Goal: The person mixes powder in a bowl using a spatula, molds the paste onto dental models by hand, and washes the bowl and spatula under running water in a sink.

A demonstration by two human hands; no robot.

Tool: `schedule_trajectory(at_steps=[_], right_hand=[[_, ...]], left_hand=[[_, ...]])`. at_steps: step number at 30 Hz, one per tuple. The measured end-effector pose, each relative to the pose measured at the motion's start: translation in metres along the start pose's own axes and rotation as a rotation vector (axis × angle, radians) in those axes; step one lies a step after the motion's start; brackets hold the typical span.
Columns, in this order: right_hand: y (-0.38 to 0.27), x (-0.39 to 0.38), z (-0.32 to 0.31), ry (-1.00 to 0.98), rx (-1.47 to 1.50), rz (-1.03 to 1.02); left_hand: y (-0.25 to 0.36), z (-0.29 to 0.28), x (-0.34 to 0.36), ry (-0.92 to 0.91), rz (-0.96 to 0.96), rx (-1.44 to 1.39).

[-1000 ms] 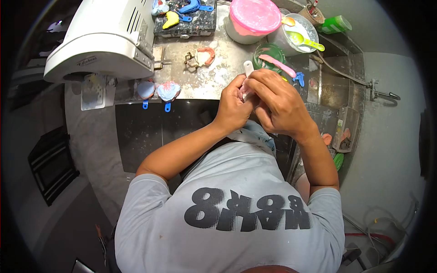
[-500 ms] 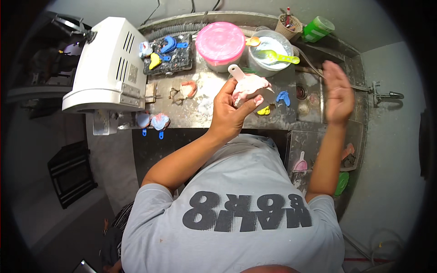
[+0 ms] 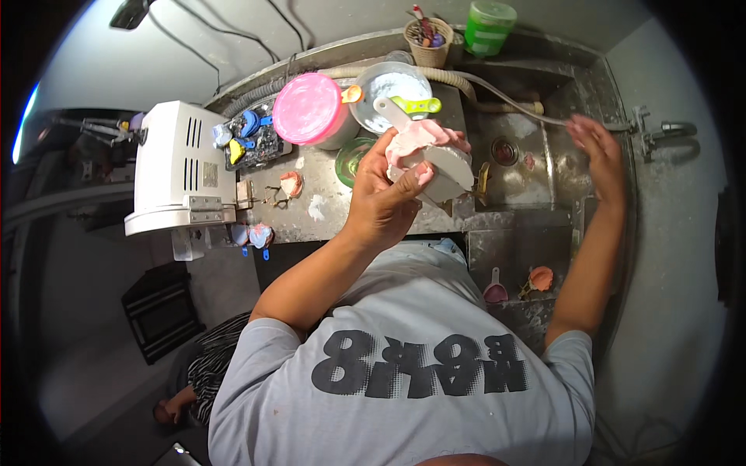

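Observation:
My left hand [image 3: 381, 190] is closed round a dental impression tray [image 3: 392, 113], its pale handle pointing up and away. Pink impression material [image 3: 427, 141] fills the tray, and a smooth white plaster base [image 3: 447, 172] is joined to it; my thumb presses the near side. Over the sink's right side is my right hand [image 3: 602, 159], fingers stretched and slightly bent, with nothing seen in it. Its fingertips are close to a grey hose [image 3: 536, 115]; whether they touch cannot be told. A green bowl [image 3: 351, 161] stands left of the tray, partly hidden by my left hand.
Behind are a pink-lidded tub [image 3: 308, 107] and a container of white powder [image 3: 381, 78] with a green scoop [image 3: 417, 105]. A white machine [image 3: 172, 155] stands left. The sink [image 3: 521, 190] and faucet [image 3: 674, 130] are right; a person's arm [image 3: 177, 404] shows lower left.
The whole view has shifted. My left hand has turned the impression tray, so more of the plaster base shows. My right hand has moved right, closer to the hose, its fingers more bent.

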State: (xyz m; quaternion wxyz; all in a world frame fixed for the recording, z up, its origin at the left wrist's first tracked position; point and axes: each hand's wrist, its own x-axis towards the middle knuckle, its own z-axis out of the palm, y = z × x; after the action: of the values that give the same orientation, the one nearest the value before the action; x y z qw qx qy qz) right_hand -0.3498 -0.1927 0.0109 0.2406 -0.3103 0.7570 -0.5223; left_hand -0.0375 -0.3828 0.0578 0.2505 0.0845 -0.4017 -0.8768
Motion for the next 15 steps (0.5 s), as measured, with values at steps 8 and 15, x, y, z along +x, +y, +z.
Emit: schedule_trajectory(at_steps=[8,15], right_hand=[[-0.14,-0.041,0.096,-0.458,-0.05,-0.836],[-0.13,-0.068,0.121,-0.194,-0.094,-0.801]], left_hand=[[-0.025,0.018,0.01,0.026,-0.116,-0.012],[-0.023,0.006,0.012,0.056,-0.033,-0.047]])
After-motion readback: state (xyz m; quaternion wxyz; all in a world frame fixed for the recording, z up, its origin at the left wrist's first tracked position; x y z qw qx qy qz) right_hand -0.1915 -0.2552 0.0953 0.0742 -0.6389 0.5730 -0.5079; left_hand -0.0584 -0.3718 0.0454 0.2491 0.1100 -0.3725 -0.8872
